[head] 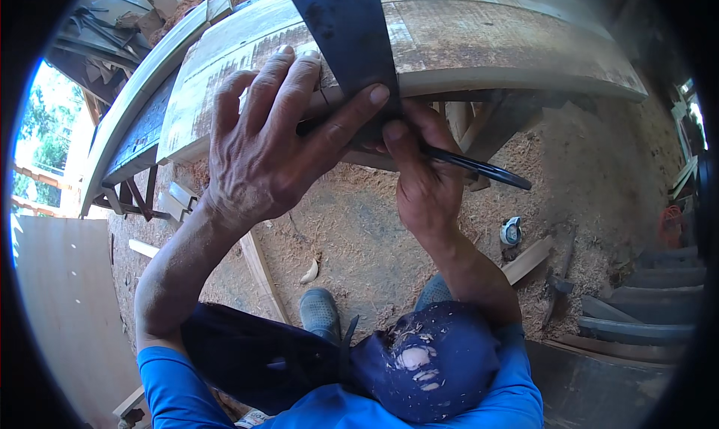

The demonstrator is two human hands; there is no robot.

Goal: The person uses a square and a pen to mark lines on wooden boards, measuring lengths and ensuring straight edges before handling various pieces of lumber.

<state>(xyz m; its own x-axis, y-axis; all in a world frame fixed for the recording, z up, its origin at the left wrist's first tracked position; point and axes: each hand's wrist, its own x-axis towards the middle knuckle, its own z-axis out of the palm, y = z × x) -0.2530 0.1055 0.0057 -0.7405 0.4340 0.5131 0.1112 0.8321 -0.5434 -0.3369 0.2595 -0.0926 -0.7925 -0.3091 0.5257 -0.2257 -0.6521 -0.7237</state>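
Observation:
My left hand [269, 131] presses on a dark flat blade-like piece [351, 30] and the workpiece edge, thumb stretched over the blade and fingers spread on the wood. The dark piece widens away from me and lies across a wide wooden board [472, 35]. Close by on the right, my right hand [424, 165] holds a thin black pen-like tool [477, 165] at the board's front edge, its end pointing right and toward me. The tool's working tip is hidden behind the fingers.
A long curved wooden strip [135, 86] runs along the left. Sawdust and shavings cover the floor. A tape measure [511, 231], a wood offcut [528, 260] and a hammer-like tool [560, 284] lie at right. A plywood sheet [67, 294] stands at left.

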